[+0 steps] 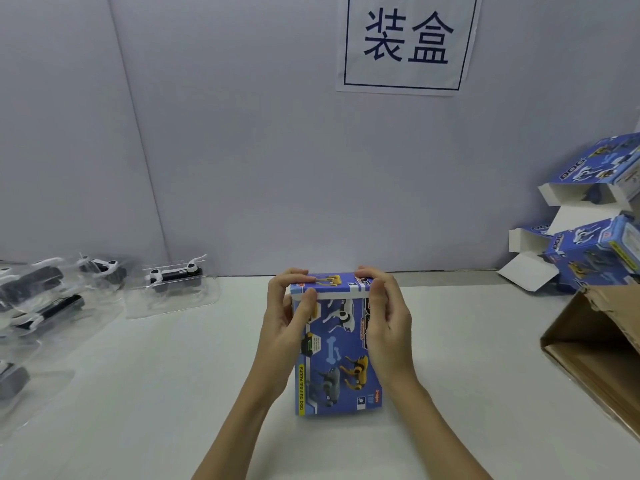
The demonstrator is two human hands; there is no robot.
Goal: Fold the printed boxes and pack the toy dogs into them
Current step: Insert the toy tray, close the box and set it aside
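Glossy rectangular carton point(337, 344) — curled fingers point(304, 308)

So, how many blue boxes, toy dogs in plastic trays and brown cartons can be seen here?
Blue boxes: 4 (one held, three piled right)
Toy dogs in trays: 5
Brown cartons: 1
Total: 10, though the picture edges may hide more

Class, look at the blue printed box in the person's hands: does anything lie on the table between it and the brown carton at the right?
Nothing visible does. The blue printed box is held by the left hand and right hand; only bare white table separates it from the brown carton.
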